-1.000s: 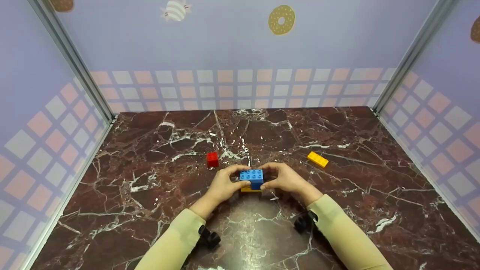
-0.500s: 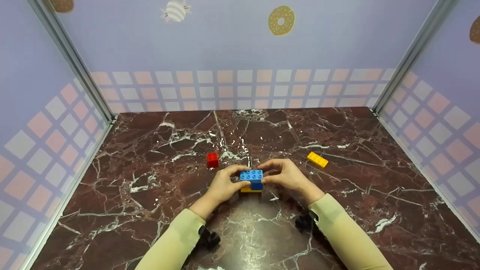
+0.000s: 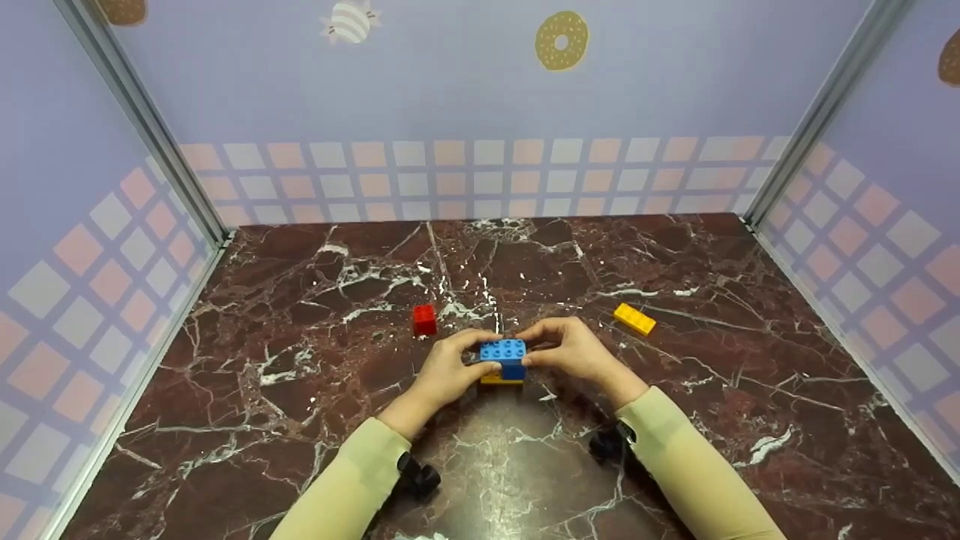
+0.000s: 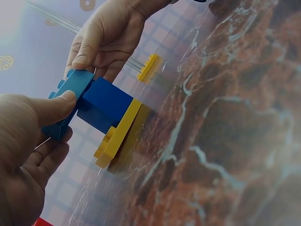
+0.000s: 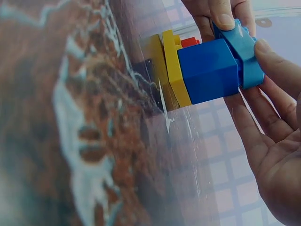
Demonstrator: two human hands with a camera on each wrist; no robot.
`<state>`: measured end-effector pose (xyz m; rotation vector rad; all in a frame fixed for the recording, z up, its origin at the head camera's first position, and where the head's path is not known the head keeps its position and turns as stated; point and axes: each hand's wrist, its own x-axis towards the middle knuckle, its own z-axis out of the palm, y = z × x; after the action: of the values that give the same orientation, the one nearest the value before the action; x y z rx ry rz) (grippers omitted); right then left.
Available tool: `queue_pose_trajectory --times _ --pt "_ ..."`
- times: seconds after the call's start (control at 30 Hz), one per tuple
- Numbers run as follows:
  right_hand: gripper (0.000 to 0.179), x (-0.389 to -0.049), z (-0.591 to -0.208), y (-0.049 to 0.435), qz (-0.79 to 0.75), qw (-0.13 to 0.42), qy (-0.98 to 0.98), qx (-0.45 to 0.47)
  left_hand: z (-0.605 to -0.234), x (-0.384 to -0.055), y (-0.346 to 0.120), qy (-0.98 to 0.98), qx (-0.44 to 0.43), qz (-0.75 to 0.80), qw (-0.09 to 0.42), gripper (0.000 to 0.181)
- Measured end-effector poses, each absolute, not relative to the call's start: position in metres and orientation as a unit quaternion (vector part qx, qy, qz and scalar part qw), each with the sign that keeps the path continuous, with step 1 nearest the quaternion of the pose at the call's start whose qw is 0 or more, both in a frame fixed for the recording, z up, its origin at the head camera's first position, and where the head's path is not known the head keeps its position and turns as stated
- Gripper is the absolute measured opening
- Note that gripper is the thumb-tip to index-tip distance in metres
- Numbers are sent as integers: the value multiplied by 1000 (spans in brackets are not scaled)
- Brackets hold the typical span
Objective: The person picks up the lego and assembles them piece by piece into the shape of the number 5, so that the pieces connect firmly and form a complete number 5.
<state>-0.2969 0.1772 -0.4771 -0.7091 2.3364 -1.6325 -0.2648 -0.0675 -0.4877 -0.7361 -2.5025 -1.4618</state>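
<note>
A light blue studded brick (image 3: 503, 349) lies on top of a dark blue brick (image 4: 106, 103), which stands on a yellow plate (image 5: 175, 68) on the table. In the wrist views the light blue brick sits slightly tilted, with a narrow gap above the dark blue one. My left hand (image 3: 446, 371) pinches its left end between thumb and fingers. At the other end, my right hand (image 3: 577, 356) holds it, thumb on the near side and fingers behind. The dark blue brick sits over one end of the yellow plate, leaving studs bare at the left.
A red brick (image 3: 424, 319) stands behind and left of the stack. Farther right lies another yellow plate (image 3: 634, 319). Patterned walls (image 3: 480, 90) enclose the marble table (image 3: 300, 405) at the back and sides.
My right hand has shifted slightly, its thumb rising from the dark blue brick's corner to the light blue brick's right edge. The left hand and the stack look unmoved.
</note>
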Motion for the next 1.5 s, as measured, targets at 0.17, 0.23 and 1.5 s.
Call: queue_pose_trajectory --times 0.17,0.23,1.5 --pt "34 -297 -477 176 -547 101 797 -235 -486 -264 -68 -835 -258 -477 87 40" --pt "34 -297 -477 176 -547 100 797 -236 -486 -265 -69 -837 -259 -474 87 40" --pt "33 -295 -479 176 -550 100 796 -231 -494 -265 -69 -826 -245 -501 73 41"
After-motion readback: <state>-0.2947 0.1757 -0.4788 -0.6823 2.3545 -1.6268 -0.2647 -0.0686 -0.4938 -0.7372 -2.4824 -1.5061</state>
